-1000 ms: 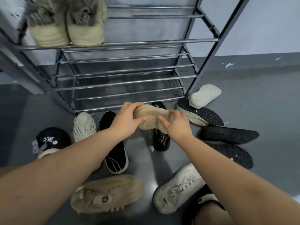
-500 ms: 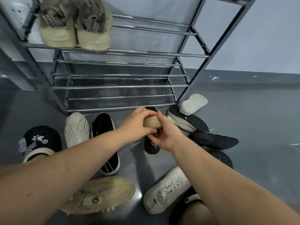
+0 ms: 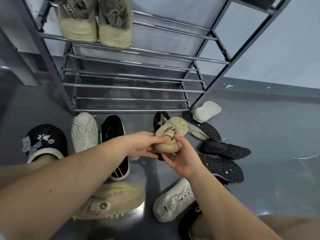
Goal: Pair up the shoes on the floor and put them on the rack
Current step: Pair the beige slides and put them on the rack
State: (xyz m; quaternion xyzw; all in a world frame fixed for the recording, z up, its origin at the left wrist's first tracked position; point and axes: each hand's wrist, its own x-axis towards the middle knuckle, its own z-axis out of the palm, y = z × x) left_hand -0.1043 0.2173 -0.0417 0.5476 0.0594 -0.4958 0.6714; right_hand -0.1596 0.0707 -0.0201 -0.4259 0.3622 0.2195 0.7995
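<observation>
A small beige shoe (image 3: 170, 135) is held above the floor (image 3: 270, 135) in front of the rack (image 3: 131, 87). The left hand (image 3: 143, 144) pinches its heel end; the right hand (image 3: 183, 160) cups it from below, fingers curled around it. 2 beige shoes (image 3: 95, 23) stand together on an upper shelf. Other shoes lie scattered on the floor, among them a white shoe (image 3: 84, 132) just beside a black shoe (image 3: 115, 146).

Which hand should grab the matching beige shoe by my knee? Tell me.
Left. The beige floor shoe lies directly under the left forearm, while the right hand cradles the held shoe from below; the left hand only pinches it.
</observation>
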